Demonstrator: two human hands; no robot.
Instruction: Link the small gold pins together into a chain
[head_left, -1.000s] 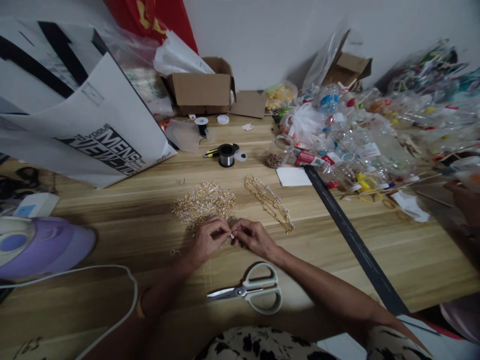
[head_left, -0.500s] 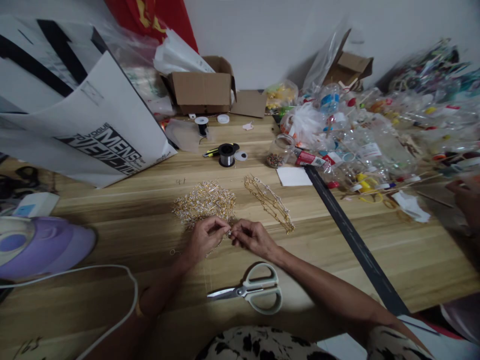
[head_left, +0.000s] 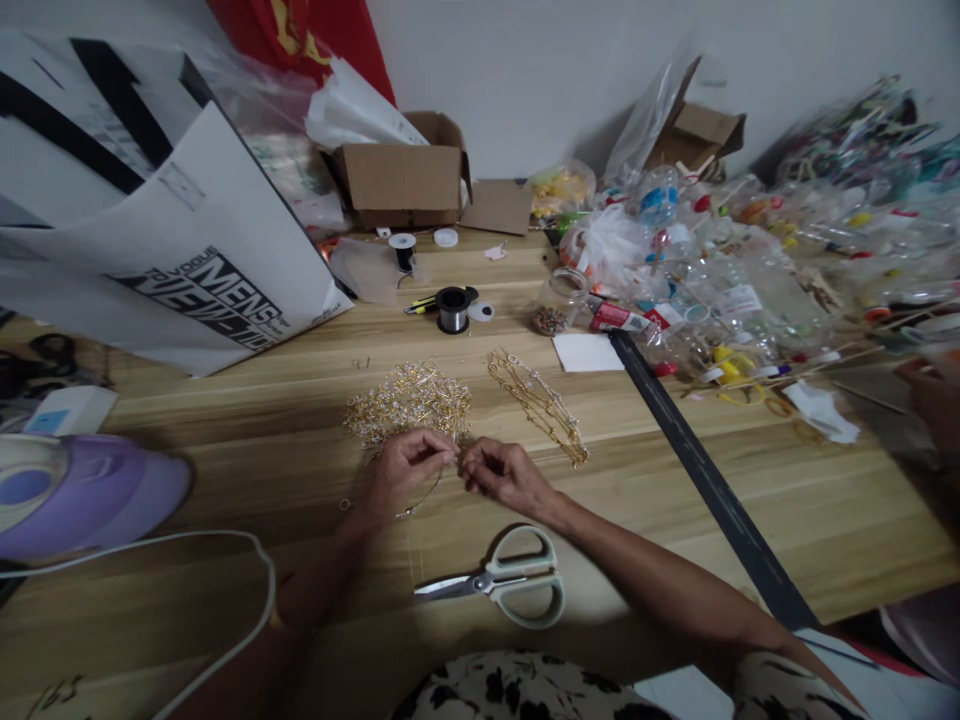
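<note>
My left hand is closed in a pinch at the lower edge of a heap of gold and clear beads. From its fingertips a thin beaded strand curves down to the tabletop. Just to the right, my right hand is also pinched, its fingertips almost meeting the left ones; whatever lies between them is too small to make out. Gold beaded chains lie beyond the right hand. Nearer to me rest scissors with pale handles, blades pointing left.
A spool of wire, a bead jar and a cardboard box stand farther back. Plastic bottles crowd the right. A white bag and a purple appliance occupy the left. Another person's hand shows at right.
My left hand has shifted slightly left and up, opening a small gap between the fingertips. More of the beaded strand now shows below it. My right hand stays nearly still.
</note>
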